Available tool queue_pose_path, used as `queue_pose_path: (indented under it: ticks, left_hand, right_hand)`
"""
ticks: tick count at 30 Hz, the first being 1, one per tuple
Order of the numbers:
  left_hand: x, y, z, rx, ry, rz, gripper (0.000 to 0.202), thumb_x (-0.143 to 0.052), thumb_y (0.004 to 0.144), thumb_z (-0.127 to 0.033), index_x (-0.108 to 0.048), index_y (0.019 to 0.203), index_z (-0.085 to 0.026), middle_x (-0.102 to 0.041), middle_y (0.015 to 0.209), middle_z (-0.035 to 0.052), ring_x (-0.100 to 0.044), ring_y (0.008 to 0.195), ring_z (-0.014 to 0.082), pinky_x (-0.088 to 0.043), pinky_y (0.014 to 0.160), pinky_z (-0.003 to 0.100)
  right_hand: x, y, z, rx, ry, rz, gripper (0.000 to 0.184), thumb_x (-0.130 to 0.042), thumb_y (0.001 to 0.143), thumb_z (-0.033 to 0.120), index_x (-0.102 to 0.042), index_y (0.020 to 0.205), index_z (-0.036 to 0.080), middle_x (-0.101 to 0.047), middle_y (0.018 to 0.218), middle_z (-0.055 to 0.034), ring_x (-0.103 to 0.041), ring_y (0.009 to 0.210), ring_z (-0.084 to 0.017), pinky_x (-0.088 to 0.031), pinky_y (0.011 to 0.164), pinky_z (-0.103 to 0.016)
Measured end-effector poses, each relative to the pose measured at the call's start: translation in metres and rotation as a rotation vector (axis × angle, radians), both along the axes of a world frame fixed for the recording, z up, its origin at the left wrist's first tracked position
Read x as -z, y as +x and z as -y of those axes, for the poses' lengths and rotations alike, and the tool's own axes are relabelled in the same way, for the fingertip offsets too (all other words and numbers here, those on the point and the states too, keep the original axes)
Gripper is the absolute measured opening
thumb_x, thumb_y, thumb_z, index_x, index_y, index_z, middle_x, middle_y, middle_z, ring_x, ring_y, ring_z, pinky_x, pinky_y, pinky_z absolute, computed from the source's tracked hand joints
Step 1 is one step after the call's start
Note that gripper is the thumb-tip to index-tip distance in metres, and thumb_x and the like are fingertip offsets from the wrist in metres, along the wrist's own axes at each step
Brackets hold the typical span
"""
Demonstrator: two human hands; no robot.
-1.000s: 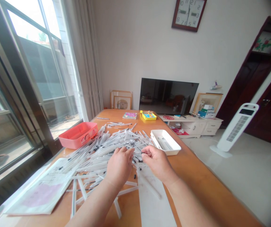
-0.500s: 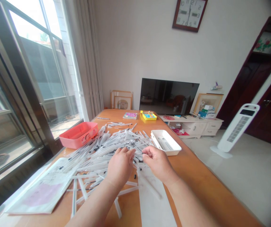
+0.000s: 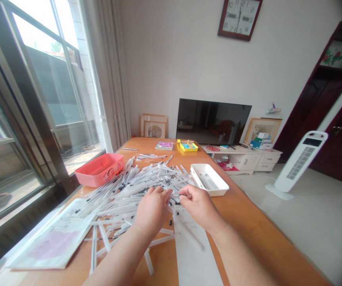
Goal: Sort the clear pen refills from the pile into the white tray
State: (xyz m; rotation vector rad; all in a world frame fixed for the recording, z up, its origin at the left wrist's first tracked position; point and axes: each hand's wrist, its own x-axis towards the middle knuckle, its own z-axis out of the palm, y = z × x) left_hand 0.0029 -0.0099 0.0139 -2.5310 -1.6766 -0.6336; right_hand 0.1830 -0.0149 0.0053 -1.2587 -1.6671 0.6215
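Observation:
My left hand (image 3: 154, 206) is closed, its fingertips pinched at the near edge of a heap of translucent white pen barrels (image 3: 141, 180). A short pale length, apparently a pen barrel (image 3: 175, 194), shows between my two hands; the left fingers hide most of it. Thumb and forefinger of my right hand (image 3: 199, 206) pinch a small black pen part, probably a cap, at the barrel's right end. Below the hands, a loose black cap (image 3: 170, 222) lies on the table. One more pen barrel (image 3: 191, 236) rests on a white paper strip (image 3: 197, 262).
A white tray (image 3: 223, 186) with several thin rods stands right of the heap, a pink box (image 3: 99, 176) left of it. An open booklet (image 3: 51, 238) lies at the near left. Farther back are a small book (image 3: 164, 145) and a yellow box (image 3: 188, 147).
My hands have barely moved. The fingertips of both have come slightly closer, and a pale piece now bridges the gap where only a dark tip showed at my right fingers.

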Motion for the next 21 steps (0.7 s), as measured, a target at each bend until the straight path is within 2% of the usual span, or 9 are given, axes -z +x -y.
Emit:
queue_pose_path:
  ticks: [5,11,17,21]
  left_hand:
    - [-0.0011,0.0004,0.0003,0.008,-0.011,-0.01,0.034,-0.043,0.1,-0.028,-0.066,0.124,-0.033,-0.066,0.094,0.0064,-0.057,0.097,0.0237,-0.043,0.077,0.03]
    - [0.0007,-0.0003,-0.0003,0.018,0.001,0.004,0.033,-0.044,0.1,-0.029,-0.066,0.124,-0.032,-0.066,0.093,0.0059,-0.057,0.098,0.0236,-0.042,0.075,0.03]
    - [-0.0011,-0.0002,0.0003,0.032,0.004,-0.005,0.034,-0.045,0.099,-0.027,-0.065,0.125,-0.033,-0.065,0.093,0.0053,-0.057,0.094,0.0229,-0.041,0.072,0.029]
    - [-0.0016,0.0003,0.0014,0.034,0.002,-0.002,0.033,-0.044,0.099,-0.029,-0.065,0.125,-0.034,-0.066,0.093,0.0051,-0.057,0.094,0.023,-0.04,0.071,0.029]
  right_hand:
    - [0.002,0.0017,-0.0029,-0.03,-0.083,-0.155,0.02,-0.064,0.079,0.026,-0.066,0.098,0.021,-0.069,0.083,-0.0007,-0.066,0.078,-0.017,-0.054,0.073,-0.03]
    - [-0.0037,0.0029,-0.0024,-0.095,-0.228,-0.308,0.016,-0.067,0.075,0.026,-0.065,0.089,0.018,-0.065,0.078,0.0,-0.065,0.072,-0.016,-0.056,0.069,-0.03]
    - [-0.0036,0.0034,-0.0017,-0.106,-0.259,-0.32,0.02,-0.067,0.08,0.035,-0.064,0.089,0.017,-0.067,0.076,-0.0007,-0.069,0.07,-0.018,-0.057,0.068,-0.032]
    - [0.0008,0.0054,-0.0027,-0.093,-0.251,-0.236,0.028,-0.063,0.085,0.046,-0.062,0.086,0.019,-0.068,0.072,-0.0006,-0.067,0.063,-0.016,-0.054,0.059,-0.028]
